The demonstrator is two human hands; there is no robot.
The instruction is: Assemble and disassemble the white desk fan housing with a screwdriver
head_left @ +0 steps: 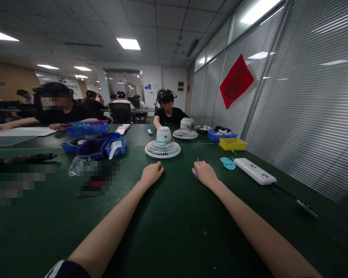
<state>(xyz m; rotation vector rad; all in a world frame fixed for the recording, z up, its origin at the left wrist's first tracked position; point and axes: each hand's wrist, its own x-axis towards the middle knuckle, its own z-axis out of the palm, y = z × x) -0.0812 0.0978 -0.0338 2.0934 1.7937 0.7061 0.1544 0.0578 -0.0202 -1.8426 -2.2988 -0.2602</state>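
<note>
My right hand (205, 173) is closed around a small screwdriver (196, 174); a bit of its purple handle shows below the fingers and its thin metal shaft points up. My left hand (152, 173) rests on the green table with its fingers curled in, and whatever may be inside them is hidden. Just beyond my left hand, a white fan head (162, 150) lies on its round grille, its motor housing upward. A second fan head (185, 133) of the same kind stands farther back, in front of a co-worker.
Blue bins (94, 148) with parts stand at the left, a plastic bag (79, 165) before them. On the right are light-blue discs (229, 164), a white fan base (255, 171) with a cable, a yellow bin (232, 144) and a metal bowl (203, 129). Co-workers sit opposite and left.
</note>
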